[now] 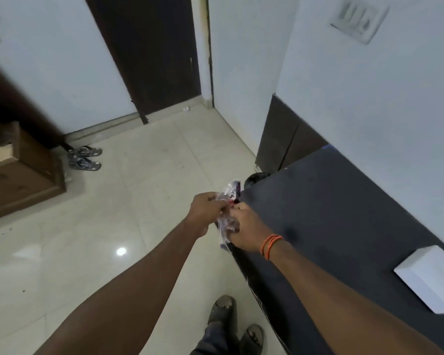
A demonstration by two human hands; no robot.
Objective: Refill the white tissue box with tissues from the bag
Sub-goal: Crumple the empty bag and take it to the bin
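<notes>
Both hands (223,216) grip crumpled bag (227,208), contents unclear.

no legible txt, bag (228,201) print blurred

The dark matte tabletop (344,213) is lying mostly bare; only a white rectangular tissue box (431,275) is sitting near its right edge, well apart from the left corner.
</notes>
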